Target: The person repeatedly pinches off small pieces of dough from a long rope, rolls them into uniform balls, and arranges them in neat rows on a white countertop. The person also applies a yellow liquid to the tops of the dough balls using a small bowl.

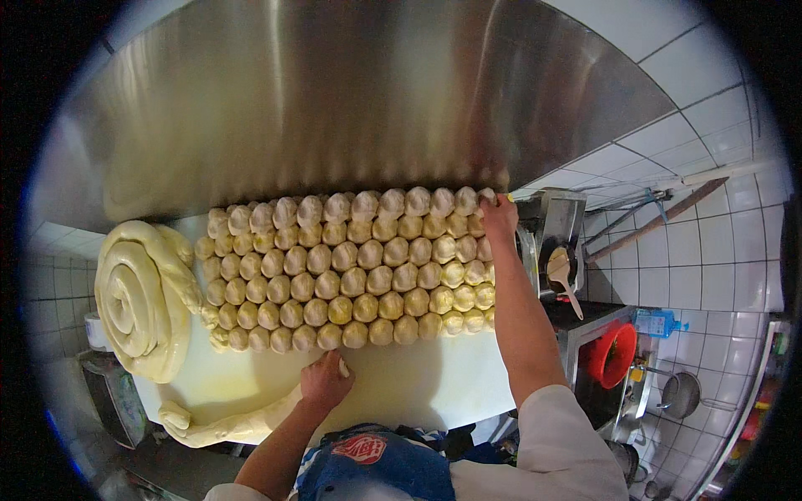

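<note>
My left hand [326, 380] is closed around the end of a long dough rope [242, 424], and a small bit of dough pokes out by the thumb. The rope runs left along the near edge of the pale work board [401, 376]. My right arm reaches across the board's right side. At the far right corner of the stacked dough balls [351, 280], my right hand [501, 215] has its fingers on a dough ball [487, 197] ending the farthest row. The hand partly hides that ball. The balls sit in several tight rows, some yellowish and shiny.
A thick coil of oiled dough [138, 305] lies on the board's left. Behind the rows rises a steel panel [334, 100]. To the right are a pan with a pale scoop [561, 271], a red basin [614, 355], a blue jug [657, 323] and a strainer [681, 394].
</note>
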Demonstrator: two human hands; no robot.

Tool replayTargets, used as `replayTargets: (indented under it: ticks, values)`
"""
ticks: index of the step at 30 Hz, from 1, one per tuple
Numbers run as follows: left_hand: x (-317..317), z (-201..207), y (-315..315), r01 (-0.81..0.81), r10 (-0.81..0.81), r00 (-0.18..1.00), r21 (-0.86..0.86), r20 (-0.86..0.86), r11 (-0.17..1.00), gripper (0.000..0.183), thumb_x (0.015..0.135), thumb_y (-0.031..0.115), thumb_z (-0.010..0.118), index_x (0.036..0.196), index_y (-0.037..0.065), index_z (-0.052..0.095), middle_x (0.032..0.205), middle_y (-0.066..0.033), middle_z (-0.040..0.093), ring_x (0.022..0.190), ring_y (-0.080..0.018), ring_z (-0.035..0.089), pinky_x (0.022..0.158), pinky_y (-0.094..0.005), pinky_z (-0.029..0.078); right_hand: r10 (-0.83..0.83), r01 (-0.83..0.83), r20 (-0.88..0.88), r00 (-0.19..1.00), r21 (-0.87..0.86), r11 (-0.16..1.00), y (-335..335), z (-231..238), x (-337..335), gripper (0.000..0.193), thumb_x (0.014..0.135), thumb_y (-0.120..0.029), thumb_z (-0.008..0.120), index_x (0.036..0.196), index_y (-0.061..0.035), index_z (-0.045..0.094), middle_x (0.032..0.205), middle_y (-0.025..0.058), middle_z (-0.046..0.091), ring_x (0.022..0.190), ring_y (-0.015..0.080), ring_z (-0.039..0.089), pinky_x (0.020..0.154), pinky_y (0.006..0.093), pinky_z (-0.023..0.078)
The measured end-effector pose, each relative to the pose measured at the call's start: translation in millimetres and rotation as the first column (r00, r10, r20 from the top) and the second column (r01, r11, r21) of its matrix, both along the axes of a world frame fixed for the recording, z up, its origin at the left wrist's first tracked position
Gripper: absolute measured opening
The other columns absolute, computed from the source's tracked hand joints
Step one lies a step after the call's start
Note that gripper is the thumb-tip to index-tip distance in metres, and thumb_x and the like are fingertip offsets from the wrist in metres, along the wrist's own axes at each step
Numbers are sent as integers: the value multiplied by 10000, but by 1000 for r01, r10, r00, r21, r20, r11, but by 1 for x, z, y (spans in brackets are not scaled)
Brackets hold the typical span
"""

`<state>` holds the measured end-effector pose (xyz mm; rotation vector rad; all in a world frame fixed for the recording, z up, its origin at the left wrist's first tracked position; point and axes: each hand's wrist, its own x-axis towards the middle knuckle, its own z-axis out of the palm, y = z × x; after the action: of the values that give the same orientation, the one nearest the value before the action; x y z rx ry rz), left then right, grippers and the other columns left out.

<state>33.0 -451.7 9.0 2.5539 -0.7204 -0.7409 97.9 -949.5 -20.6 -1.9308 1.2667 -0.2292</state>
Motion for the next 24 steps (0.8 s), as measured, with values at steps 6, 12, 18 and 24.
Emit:
replayTargets:
  ticks: [6, 12, 18, 24]
  values:
    - [-8, 7, 9, -54, 51, 988, -17, -144, 998, 550, 763, 381, 798, 1140, 71, 547, 1005, -193, 691, 931, -395, 686, 801, -507, 544, 204, -65, 399, 894, -334, 940, 166, 57, -65, 412, 918, -286, 738, 1085, 52, 570, 1061, 195, 627, 1011, 343, 597, 906, 426, 483]
    - [-33, 9, 67, 267, -166, 936, -320, 309, 909, 929, 728, 361, 863, 1464, 55, 386, 1187, -242, 664, 1051, -452, 666, 917, -510, 536, 568, -563, 101, 817, 356, 746, 423, 42, -152, 510, 998, -481, 542, 1140, -8, 672, 1064, 243, 702, 1027, 433, 657, 856, 492, 519]
    - [-52, 31, 81, 4, -8, 1000, -408, -7, 913, 665, 830, 235, 737, 1413, 96, 447, 1183, -201, 678, 1012, -380, 698, 786, -485, 574, 403, -408, 159, 901, -1, 913, 452, 46, -163, 341, 1008, -279, 517, 1037, 10, 697, 941, 269, 694, 915, 461, 668, 791, 516, 528]
    - [-38, 38, 56, 33, -22, 997, -145, 77, 989, 187, 918, 196, 592, 1054, 68, 590, 1061, -178, 713, 946, -368, 716, 757, -484, 579, 320, -306, 175, 931, -100, 947, 453, 82, -152, 336, 939, -319, 628, 992, 1, 715, 1005, 243, 720, 914, 420, 700, 813, 475, 549]
